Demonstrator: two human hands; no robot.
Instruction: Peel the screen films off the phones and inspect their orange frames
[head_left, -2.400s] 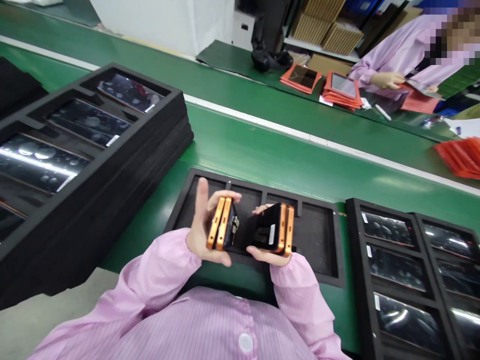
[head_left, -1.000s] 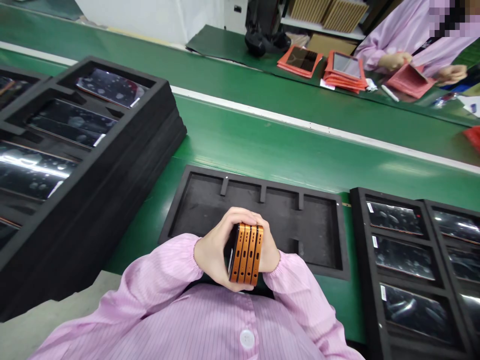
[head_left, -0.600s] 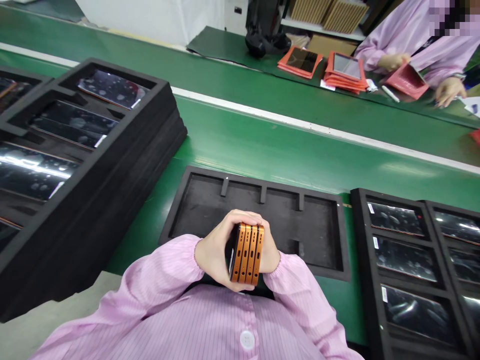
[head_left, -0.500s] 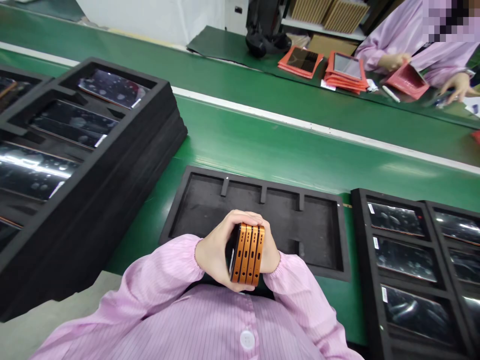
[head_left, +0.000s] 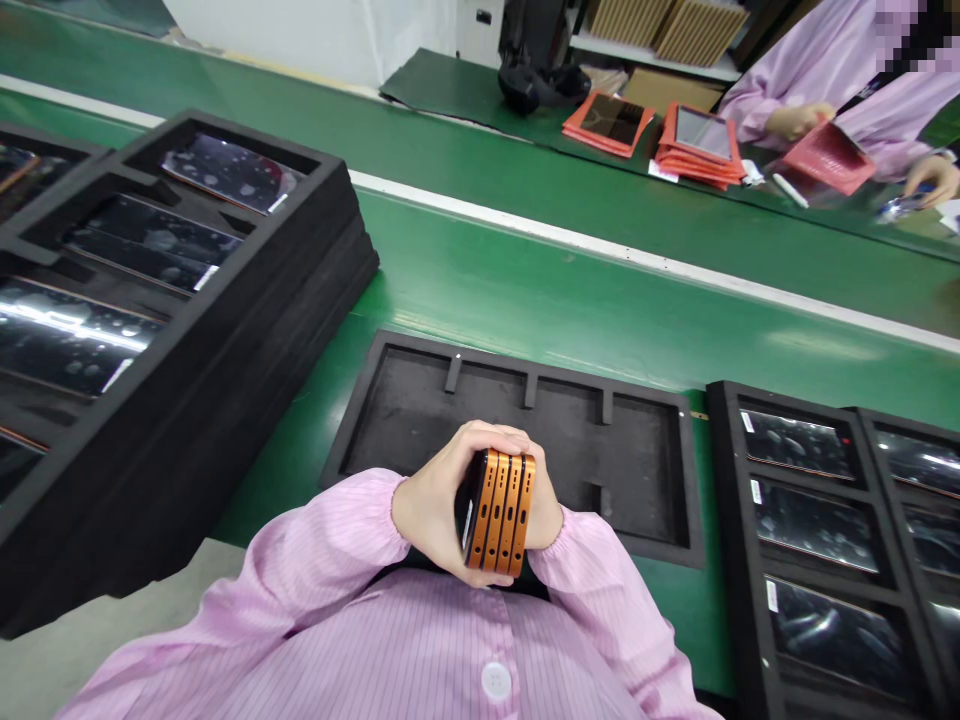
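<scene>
Several orange-edged smartphones (head_left: pixel 501 512) are held together upright as one stack, their port ends facing up toward me. My left hand (head_left: pixel 439 500) is closed around the stack from the left, thumb at the near side and fingers over the far side. From the right, my right hand (head_left: pixel 544 500) wraps the same stack; its fingers are partly hidden behind the phones. Just beyond my hands a black foam tray (head_left: pixel 480 410) lies on the green bench, its compartments bare.
Stacked black foam trays (head_left: pixel 300 290) with phones (head_left: pixel 154 243) rise on the left. More phone-filled trays (head_left: pixel 724 480) lie on the right. Across the green bench (head_left: pixel 525 290), a co-worker's hands (head_left: pixel 802 122) handle a red pouch (head_left: pixel 829 158) near piled red pouches (head_left: pixel 697 165).
My hands keep the same grip on the phones; the view has shifted slightly. Across the bench, the co-worker's red pouch and hand have moved a little.
</scene>
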